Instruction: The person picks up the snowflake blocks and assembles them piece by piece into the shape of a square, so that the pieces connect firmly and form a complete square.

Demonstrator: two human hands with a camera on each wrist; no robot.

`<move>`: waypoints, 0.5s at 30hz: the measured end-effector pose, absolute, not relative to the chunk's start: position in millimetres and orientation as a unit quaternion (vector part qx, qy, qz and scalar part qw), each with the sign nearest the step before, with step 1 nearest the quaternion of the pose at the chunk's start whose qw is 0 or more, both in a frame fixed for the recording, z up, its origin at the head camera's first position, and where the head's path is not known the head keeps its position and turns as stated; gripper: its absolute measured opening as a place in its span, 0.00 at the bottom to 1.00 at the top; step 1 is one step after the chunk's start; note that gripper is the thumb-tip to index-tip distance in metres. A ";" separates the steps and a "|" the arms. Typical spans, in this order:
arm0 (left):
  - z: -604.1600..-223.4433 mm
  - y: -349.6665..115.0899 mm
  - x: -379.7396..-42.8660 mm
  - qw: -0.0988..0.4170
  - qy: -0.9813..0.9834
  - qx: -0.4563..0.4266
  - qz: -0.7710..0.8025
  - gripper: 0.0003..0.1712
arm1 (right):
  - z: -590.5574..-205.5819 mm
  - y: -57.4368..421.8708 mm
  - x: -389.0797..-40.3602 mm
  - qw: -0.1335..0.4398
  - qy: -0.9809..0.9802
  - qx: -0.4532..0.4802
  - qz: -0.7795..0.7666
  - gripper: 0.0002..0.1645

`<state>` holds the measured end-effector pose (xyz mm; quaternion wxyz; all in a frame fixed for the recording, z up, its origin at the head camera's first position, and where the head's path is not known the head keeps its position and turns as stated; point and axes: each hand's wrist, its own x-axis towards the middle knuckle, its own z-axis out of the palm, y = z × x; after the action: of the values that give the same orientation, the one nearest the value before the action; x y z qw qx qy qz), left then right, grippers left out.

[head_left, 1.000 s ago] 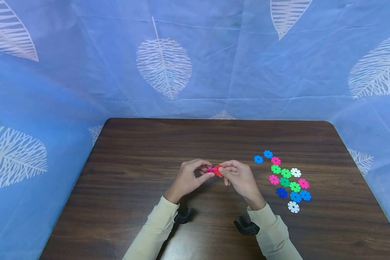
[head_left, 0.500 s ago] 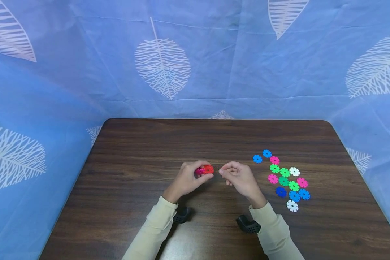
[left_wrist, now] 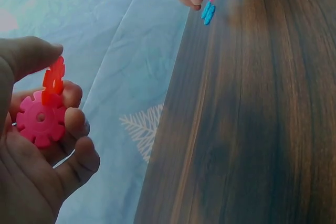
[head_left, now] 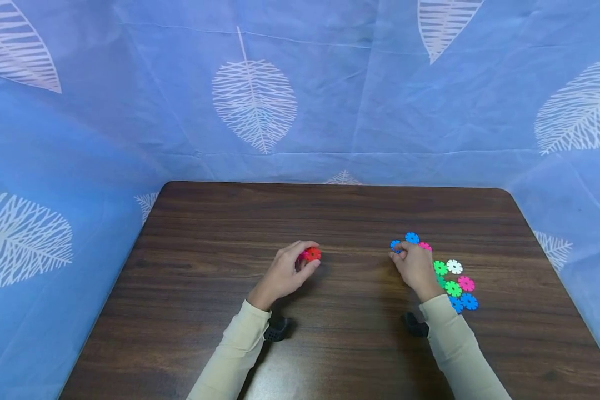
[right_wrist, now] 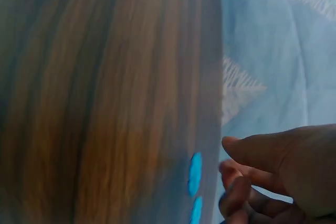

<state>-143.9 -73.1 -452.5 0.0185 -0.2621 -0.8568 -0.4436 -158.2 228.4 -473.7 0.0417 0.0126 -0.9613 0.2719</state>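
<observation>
My left hand [head_left: 280, 275] holds two notched plastic flower discs joined together. In the left wrist view, the pink disc [left_wrist: 34, 121] lies against the curled fingers. The red disc [left_wrist: 54, 72] stands edge-on from its rim, pinched near the thumb tip. My right hand [head_left: 416, 269] hovers at the near-left side of the loose discs, thumb and fingers loosely bent with nothing between them. A blue disc [head_left: 394, 244] shows right at its fingertips, with another blue disc [head_left: 412, 238] just beyond. Part of the disc group is hidden beneath this hand and sleeve.
Several loose discs lie flat on the dark wooden table [head_left: 205, 222], right of centre, among them a white disc [head_left: 454, 266], a green disc [head_left: 453, 288] and a pink disc [head_left: 466, 283]. A blue leaf-patterned cloth [head_left: 330, 83] rises behind the table's far edge.
My right hand has let go of the red disc and moved right to the loose discs. My left hand has drawn slightly left, keeping the joined pink and red discs.
</observation>
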 end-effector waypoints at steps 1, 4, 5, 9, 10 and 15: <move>-452.5 -73.5 -143.8 0.018 -0.858 -0.259 -0.444 0.19 | -474.3 231.4 -160.4 0.051 -0.963 0.008 0.266 0.15; -452.5 -74.5 -143.8 0.022 -0.859 -0.253 -0.445 0.20 | -478.3 239.0 -167.6 0.066 -0.968 -0.002 0.244 0.18; -452.5 -74.8 -143.7 0.023 -0.859 -0.253 -0.444 0.20 | -479.8 241.0 -170.0 0.068 -0.969 -0.006 0.238 0.18; -452.9 -76.0 -143.7 0.022 -0.861 -0.249 -0.443 0.19 | -484.6 246.0 -177.8 0.052 -0.975 -0.020 0.217 0.22; -453.1 -76.3 -143.5 0.019 -0.861 -0.249 -0.444 0.19 | -485.3 246.8 -179.5 0.044 -0.976 -0.025 0.211 0.23; -454.8 -77.6 -143.3 0.013 -0.863 -0.242 -0.444 0.20 | -486.3 248.3 -184.4 0.009 -0.979 -0.035 0.199 0.25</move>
<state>-143.3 -77.6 -454.8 0.0126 -0.2424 -0.8626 -0.4439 -184.4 248.3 -486.3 0.0094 -0.0349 -0.9793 0.1989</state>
